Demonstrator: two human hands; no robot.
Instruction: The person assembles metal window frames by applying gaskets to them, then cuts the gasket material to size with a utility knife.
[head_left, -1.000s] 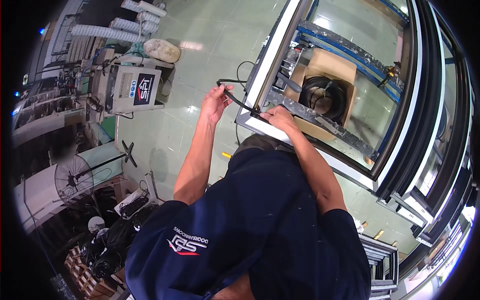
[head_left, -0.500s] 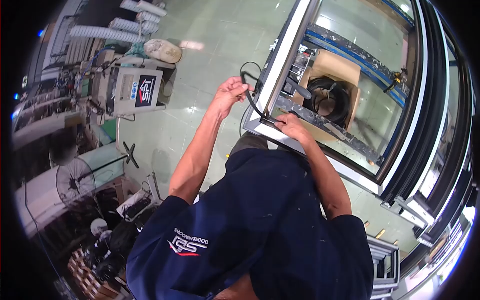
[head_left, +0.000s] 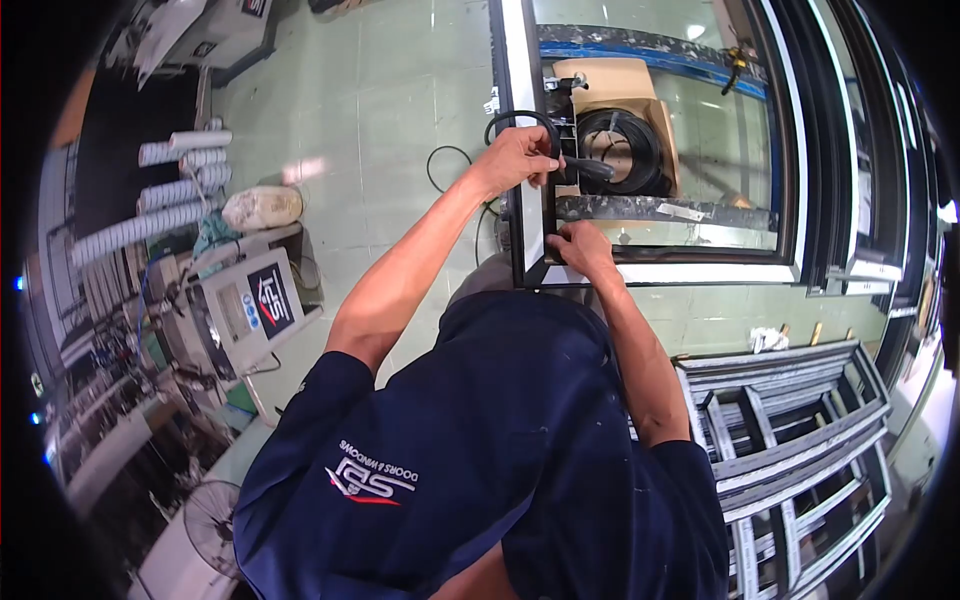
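My left hand (head_left: 520, 160) pinches a black rubber gasket strip (head_left: 508, 115), which arches in a loop over the left bar of the black-and-white window frame (head_left: 527, 95). My right hand (head_left: 583, 248) is at the frame's near left inner corner, fingers bent with the tips against the inner edge. Whether it holds part of the strip there is hidden. Beyond my left hand lies a dark grey tool handle (head_left: 590, 168). Inside the frame's opening, lower down, a cardboard box (head_left: 668, 120) holds a coil of black strip (head_left: 645, 175).
Blue-and-grey support rails (head_left: 660, 50) run beneath the frame. More frames (head_left: 850, 130) stand at the right, and a stack of frames (head_left: 790, 430) lies at the lower right. A machine (head_left: 240, 305), wrapped rolls (head_left: 150, 220) and a fan (head_left: 210, 525) are on the left.
My view has turned and shifted. My left hand has moved from outside the frame to over its left bar, with the strip. My right hand stays near the corner.
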